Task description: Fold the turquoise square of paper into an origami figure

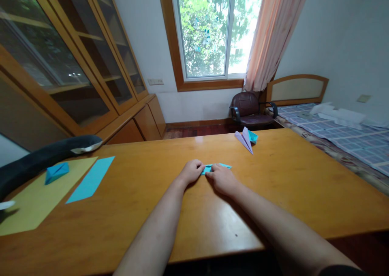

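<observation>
A small sheet of folded blue paper [208,169] lies on the wooden table, its pointed tip reaching out to the right. My left hand [192,171] is closed at the paper's left end, thumb and fingers together on its edge. Across the middle and right part lies my right hand [224,178], its fingers curled and pressed down on the paper. Much of the paper is hidden under both hands.
A purple paper plane [244,140] and a teal folded paper [253,136] lie near the table's far edge. At left are a yellow sheet [45,195], a blue folded paper piece [57,172] and a blue strip [92,180]. A chair [251,110] stands beyond the table [300,178].
</observation>
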The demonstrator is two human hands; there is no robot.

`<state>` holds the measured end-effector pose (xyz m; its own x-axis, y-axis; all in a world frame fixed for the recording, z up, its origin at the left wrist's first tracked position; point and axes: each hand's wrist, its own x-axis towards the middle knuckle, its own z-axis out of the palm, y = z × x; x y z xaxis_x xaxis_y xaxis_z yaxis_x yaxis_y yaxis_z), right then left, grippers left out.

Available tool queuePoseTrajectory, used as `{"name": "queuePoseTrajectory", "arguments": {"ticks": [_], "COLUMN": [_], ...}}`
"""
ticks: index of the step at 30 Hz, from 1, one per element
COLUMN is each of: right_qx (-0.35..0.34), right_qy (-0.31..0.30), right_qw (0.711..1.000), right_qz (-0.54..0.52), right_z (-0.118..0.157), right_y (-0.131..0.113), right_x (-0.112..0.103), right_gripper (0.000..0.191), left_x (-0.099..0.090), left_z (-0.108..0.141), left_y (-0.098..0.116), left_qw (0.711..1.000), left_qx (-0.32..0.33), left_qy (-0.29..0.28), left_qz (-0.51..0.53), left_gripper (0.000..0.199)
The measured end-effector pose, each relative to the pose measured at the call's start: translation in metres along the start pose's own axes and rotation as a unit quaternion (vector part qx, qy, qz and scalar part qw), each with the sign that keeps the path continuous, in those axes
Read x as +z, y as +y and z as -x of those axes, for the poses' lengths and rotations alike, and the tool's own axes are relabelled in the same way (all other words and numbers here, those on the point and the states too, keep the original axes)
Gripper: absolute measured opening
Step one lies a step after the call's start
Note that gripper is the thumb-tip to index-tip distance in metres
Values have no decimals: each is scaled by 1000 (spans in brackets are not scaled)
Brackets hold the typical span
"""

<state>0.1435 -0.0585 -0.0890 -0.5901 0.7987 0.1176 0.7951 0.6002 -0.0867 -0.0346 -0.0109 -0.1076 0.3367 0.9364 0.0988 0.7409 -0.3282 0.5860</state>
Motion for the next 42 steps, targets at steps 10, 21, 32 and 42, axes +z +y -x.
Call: {"name": "queuePoseTrajectory", "arguments": {"ticks": [10,21,32,42], "right_qx": [-3,152,161,156], "right_qy": [-18,61,-22,-17], "right_qw": [999,986,986,986], "right_qz": [50,-13,-36,-50], "right_z": [-3,-2,-2,-3], "right_y": [-18,19,4,1], "right_x": [-3,-12,-6,3], "right_gripper": [36,25,27,23], "left_x": [2,12,11,7], "left_z": [-1,1,6,8], "left_y": [-3,1,16,21], "left_qw": [998,993,986,982], "left_qx": [-14,-6,-8,10], "left_qy": [11,85,9,2], "left_qz": [68,84,-163,-188], "left_gripper": [30,32,36,29]}}
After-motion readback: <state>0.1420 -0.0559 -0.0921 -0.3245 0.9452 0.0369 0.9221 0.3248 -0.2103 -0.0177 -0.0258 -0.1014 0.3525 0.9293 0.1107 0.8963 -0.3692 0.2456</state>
